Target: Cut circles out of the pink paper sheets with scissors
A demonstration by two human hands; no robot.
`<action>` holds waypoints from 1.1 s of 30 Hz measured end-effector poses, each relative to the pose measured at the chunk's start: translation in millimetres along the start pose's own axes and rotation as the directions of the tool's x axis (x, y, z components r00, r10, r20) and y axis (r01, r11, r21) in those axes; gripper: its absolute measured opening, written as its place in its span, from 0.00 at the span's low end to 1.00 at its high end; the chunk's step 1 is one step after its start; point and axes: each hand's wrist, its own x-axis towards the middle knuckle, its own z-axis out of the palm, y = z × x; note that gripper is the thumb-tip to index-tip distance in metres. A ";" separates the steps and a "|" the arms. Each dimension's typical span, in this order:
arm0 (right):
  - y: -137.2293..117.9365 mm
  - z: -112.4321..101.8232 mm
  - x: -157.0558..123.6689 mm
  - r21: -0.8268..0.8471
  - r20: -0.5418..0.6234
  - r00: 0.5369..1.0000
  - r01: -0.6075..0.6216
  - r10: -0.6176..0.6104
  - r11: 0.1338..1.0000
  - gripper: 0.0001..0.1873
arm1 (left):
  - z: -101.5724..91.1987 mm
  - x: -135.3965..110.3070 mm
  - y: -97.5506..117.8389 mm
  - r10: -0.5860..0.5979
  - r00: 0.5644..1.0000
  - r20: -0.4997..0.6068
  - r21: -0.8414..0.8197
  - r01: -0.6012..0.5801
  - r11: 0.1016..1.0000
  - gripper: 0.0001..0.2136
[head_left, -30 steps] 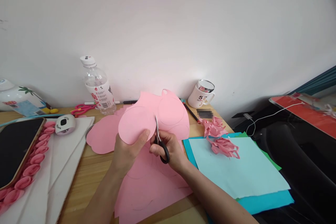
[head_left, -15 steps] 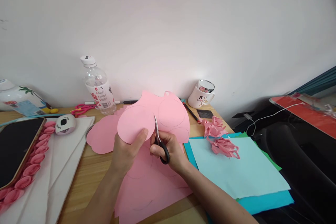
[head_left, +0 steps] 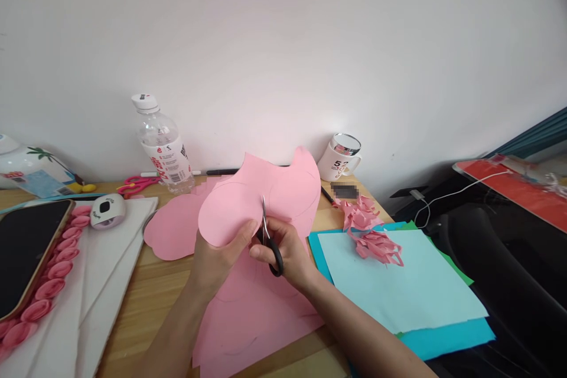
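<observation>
My left hand (head_left: 217, 263) pinches the lower edge of a pink paper sheet (head_left: 266, 198) and holds it up over the desk. My right hand (head_left: 286, 254) grips black-handled scissors (head_left: 270, 242), thumb and fingers through the loops. The blades point up into the pink sheet, along a drawn circle line. More pink paper (head_left: 257, 313) lies flat on the desk under both hands, and a pink cut shape (head_left: 172, 230) lies to the left.
A plastic bottle (head_left: 162, 144) and a white mug (head_left: 339, 159) stand by the wall. Pink paper scraps (head_left: 372, 236) lie on light blue sheets (head_left: 407, 283). At left are a phone (head_left: 26, 248), pink rolled pieces (head_left: 48, 283), a small white punch (head_left: 107, 210) and pink scissors (head_left: 137, 184).
The pink sheet has turned in my left hand, its top edge swinging right. The scissors stay in the cut at about the same place.
</observation>
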 end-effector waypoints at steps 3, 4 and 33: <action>-0.3 -0.5 0.7 0.014 0.008 1.000 0.011 -0.011 1.000 0.25 | 0.0 -0.8 1.3 -0.007 1.000 -0.001 0.010 0.007 1.000 0.22; -0.1 -0.6 0.7 0.018 0.012 1.000 0.017 -0.017 1.000 0.24 | 0.0 -0.8 2.0 -0.006 1.000 -0.008 0.016 0.006 1.000 0.22; 5.4 -5.4 -1.8 0.067 0.045 0.999 0.023 -0.026 0.997 0.19 | 2.0 -1.6 6.9 0.023 0.999 -0.023 0.057 -0.021 0.998 0.24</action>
